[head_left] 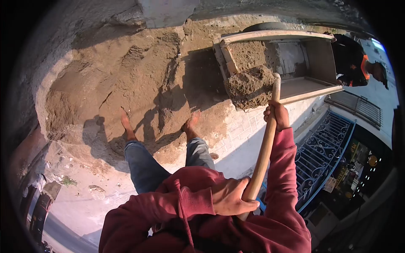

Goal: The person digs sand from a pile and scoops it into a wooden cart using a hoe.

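A long wooden handle, that of a hoe (265,147), runs from my waist up to a cart. My right hand (277,115) grips it near the head. Lower down, my left hand (234,196) is wrapped around it close to my stomach. A big clump of damp sand (251,86) rests on the hoe's head, which it hides, at the near end of the wooden cart (274,34). More sand (249,55) lies inside the cart's bed. Whether the clump touches the cart's edge, I cannot tell.
My bare feet stand in a large sand pile (139,71) left of the cart. A person (352,61) in dark clothes stands at the cart's far end, hands at its corners. A wheel (270,26) shows beyond its side. Blue metal railings (322,156) stand at right.
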The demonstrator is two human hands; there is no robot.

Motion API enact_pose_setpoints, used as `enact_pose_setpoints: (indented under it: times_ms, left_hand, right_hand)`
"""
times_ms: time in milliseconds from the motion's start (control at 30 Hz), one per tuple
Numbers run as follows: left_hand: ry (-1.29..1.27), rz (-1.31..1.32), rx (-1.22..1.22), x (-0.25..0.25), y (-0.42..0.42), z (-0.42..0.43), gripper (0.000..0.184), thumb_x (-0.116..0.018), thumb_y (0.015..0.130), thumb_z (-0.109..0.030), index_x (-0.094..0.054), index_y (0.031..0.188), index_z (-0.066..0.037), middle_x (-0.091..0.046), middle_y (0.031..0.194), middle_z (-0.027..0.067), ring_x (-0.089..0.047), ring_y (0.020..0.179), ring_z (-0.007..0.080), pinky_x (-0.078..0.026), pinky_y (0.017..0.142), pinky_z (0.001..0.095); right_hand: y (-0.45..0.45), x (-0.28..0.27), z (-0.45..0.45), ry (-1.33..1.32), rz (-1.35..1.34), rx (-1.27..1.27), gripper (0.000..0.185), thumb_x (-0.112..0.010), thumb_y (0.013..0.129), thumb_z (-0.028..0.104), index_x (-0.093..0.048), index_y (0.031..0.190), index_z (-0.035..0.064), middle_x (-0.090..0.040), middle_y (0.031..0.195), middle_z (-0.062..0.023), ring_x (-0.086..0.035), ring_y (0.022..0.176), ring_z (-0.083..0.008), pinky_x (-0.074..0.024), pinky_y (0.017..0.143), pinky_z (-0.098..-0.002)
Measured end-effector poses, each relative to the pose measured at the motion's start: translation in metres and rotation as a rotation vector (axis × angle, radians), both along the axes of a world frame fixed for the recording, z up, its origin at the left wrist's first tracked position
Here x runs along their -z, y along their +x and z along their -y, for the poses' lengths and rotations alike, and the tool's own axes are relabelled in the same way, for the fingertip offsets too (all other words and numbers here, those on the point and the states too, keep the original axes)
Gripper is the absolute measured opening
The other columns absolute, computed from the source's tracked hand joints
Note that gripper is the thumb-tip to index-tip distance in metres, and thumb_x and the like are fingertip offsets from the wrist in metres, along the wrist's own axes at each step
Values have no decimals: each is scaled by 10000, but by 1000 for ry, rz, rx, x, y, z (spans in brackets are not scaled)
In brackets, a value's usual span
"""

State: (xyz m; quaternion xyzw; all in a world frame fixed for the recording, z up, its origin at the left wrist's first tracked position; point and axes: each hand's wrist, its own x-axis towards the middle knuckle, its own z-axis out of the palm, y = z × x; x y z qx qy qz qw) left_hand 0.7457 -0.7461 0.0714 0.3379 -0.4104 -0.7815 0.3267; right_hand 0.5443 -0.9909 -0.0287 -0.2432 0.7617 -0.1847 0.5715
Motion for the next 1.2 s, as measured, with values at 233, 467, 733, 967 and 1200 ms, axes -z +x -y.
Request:
enact_pose_setpoints:
  times_ms: [233, 467, 733, 967, 1200]
  left_hand:
    - [-354, 922, -90, 132, 21, 61, 315, -632, 758, -272, -544, 925, -20, -618, 675, 220, -616, 675, 434, -487, 633, 506]
    - [-325, 1275, -448, 341, 35, 108, 325, -694, 765, -234, -531, 1006, -89, -652, 740, 151, -630, 798, 397, -491, 730, 476]
    - [135, 893, -588, 364, -18, 19, 216, -694, 740, -239, -653, 896, -95, -654, 783, 166, -630, 766, 372, -492, 674, 428]
    - [435, 834, -675, 497, 17, 33, 446, -722, 799, -417, -667, 945, 1, -676, 765, 191, -678, 746, 328, -507, 664, 414]
    - [925, 752, -248, 501, 28, -50, 542, -615, 830, -539, -690, 909, -7, -684, 867, 222, -660, 870, 396, -506, 764, 465]
  right_hand:
    - [6, 42, 66, -645, -141, 132, 145, -611, 810, 103, -554, 752, -17, -555, 629, -90, -562, 470, -210, -481, 449, -308]
    - [74, 83, 63, -875, 137, 193, 114, -540, 837, 51, -481, 785, -32, -557, 653, -116, -582, 498, -218, -508, 486, -335]
    - [172, 103, 15, -853, 241, -69, 105, -558, 849, 50, -475, 795, 17, -502, 580, -78, -516, 441, -169, -451, 428, -292]
    - [265, 361, 66, -867, -180, -476, 209, -603, 824, 165, -484, 791, -3, -560, 591, -94, -567, 462, -167, -489, 444, -326]
    - [214, 664, -74, -393, -614, -883, 417, -695, 778, 410, -649, 805, -4, -669, 699, -146, -689, 668, -280, -548, 603, -386]
